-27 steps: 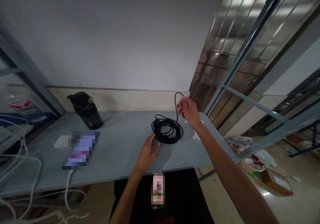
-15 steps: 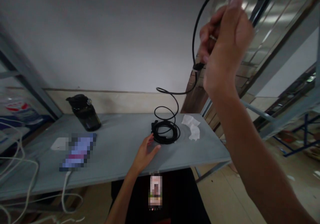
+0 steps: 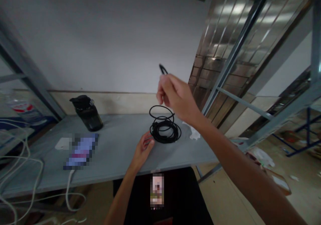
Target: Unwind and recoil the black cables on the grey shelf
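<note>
A black cable (image 3: 166, 141) lies on the grey table in a loose round coil, and a few of its loops rise above the pile. My right hand (image 3: 175, 96) is raised over the coil with its fingers closed on the cable's upper part. A short dark bend of cable (image 3: 163, 69) sticks out above that thumb. At the coil's left edge rests my left hand (image 3: 142, 150), thumb and fingers apart. Its fingertips are at the outer loops; whether they press on them I cannot tell.
Crumpled white tissue (image 3: 195, 133) lies right of the coil, partly behind my right forearm. A black bottle (image 3: 87, 113) and a blurred-out phone (image 3: 81, 151) with a white cord (image 3: 67, 191) are on the left. A phone (image 3: 157, 190) lies on my lap. Metal bars (image 3: 240, 41) stand at right.
My right hand has come down and left from high at the upper right, bringing the cable toward the coil. The raised loops have sunk lower. My left hand has hardly shifted.
</note>
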`<move>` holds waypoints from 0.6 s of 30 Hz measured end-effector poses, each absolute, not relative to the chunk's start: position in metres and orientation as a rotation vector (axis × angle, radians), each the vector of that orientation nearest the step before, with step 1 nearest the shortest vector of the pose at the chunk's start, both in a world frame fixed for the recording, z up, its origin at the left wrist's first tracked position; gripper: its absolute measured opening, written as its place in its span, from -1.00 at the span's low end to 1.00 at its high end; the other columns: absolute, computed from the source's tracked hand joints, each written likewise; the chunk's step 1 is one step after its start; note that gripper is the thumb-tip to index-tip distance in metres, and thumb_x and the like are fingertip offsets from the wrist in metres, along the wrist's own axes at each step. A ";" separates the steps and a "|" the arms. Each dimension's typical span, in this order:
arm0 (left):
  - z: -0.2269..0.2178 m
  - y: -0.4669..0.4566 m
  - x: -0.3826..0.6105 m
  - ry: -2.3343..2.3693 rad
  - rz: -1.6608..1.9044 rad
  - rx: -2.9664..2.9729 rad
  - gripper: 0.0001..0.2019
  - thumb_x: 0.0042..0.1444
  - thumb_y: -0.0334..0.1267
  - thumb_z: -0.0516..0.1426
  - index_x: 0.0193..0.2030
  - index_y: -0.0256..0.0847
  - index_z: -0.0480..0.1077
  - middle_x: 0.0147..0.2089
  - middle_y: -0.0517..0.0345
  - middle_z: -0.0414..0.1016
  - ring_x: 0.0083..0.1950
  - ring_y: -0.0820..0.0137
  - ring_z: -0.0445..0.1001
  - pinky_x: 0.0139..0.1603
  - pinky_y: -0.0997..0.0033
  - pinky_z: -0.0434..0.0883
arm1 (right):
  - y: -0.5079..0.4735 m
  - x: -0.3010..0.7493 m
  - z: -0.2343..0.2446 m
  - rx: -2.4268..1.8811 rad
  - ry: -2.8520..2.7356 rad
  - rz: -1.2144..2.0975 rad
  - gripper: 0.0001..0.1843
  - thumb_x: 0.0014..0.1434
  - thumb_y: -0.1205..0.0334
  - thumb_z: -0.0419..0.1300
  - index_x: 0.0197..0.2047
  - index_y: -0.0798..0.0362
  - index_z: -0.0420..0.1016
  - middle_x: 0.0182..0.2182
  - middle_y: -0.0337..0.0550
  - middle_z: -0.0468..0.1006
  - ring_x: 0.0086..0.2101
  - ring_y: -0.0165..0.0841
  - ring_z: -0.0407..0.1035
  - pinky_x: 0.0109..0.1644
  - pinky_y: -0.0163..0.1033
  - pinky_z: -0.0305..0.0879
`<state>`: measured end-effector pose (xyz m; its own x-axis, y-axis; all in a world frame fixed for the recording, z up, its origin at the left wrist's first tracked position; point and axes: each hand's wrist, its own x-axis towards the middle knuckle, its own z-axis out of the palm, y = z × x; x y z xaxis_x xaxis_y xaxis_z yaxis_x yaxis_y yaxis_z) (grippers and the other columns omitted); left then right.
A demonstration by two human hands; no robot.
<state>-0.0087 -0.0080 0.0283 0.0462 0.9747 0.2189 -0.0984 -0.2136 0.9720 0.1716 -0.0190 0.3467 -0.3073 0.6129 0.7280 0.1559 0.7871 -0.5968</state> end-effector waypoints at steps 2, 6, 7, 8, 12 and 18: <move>0.028 -0.007 -0.008 0.977 1.378 1.298 -0.22 0.29 0.36 0.35 0.45 -0.10 0.48 0.36 -0.19 0.62 0.28 -0.01 0.66 0.39 -0.13 0.55 | -0.023 0.170 0.314 -0.746 -2.112 0.470 -0.48 0.73 -0.16 -0.02 -0.21 -0.01 0.38 -0.42 -0.27 0.55 -0.37 -0.42 0.48 -0.14 -0.26 0.37; 0.028 -0.006 -0.008 0.988 1.384 1.259 -0.37 0.31 0.35 0.34 0.20 -0.17 0.64 0.24 -0.13 0.70 0.20 0.00 0.68 0.34 -0.05 0.57 | -0.016 0.173 0.216 -1.165 -2.401 0.064 -0.69 0.73 0.09 0.02 -0.01 0.05 0.48 -0.15 -0.03 0.69 -0.11 -0.23 0.60 0.02 -0.16 0.46; 0.029 -0.007 -0.009 0.998 1.384 1.249 -0.38 0.29 0.34 0.36 0.17 -0.18 0.65 0.22 -0.12 0.71 0.19 0.00 0.68 0.34 -0.04 0.57 | -0.013 0.175 0.190 -1.185 -2.452 -0.041 -0.71 0.72 0.11 0.03 0.02 0.07 0.50 -0.03 0.06 0.68 0.01 -0.18 0.60 0.10 -0.14 0.47; 0.029 -0.008 -0.009 1.002 1.382 1.241 -0.38 0.28 0.33 0.37 0.18 -0.18 0.65 0.22 -0.12 0.72 0.18 0.01 0.68 0.34 -0.03 0.57 | -0.010 0.177 0.166 -1.195 -2.489 -0.118 -0.72 0.72 0.14 0.03 0.03 0.09 0.50 0.00 0.10 0.67 0.05 -0.14 0.59 0.15 -0.11 0.48; 0.035 -0.012 -0.012 0.986 1.360 1.285 -0.40 0.33 0.28 0.35 0.26 -0.15 0.63 0.30 -0.13 0.69 0.26 0.01 0.67 0.39 -0.02 0.55 | -0.003 0.184 0.094 -1.203 -2.455 -0.161 -0.74 0.70 0.15 0.05 0.02 0.10 0.49 -0.10 0.05 0.63 -0.03 -0.11 0.59 0.14 -0.05 0.51; 0.040 -0.016 -0.014 0.994 1.296 1.358 -0.46 0.46 0.23 0.26 0.35 -0.09 0.61 0.33 -0.10 0.69 0.30 0.02 0.67 0.46 -0.05 0.48 | 0.002 0.183 0.044 -1.192 -2.255 -0.172 -0.87 0.59 0.23 0.19 0.07 0.10 0.50 -0.04 0.14 0.62 -0.01 0.01 0.51 0.12 0.13 0.54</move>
<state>-0.0139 -0.0159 0.0399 0.0980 0.9755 0.1972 -0.0629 -0.1916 0.9794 0.1833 0.0022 0.0439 -0.4353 0.7170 0.5445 0.7911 0.5933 -0.1488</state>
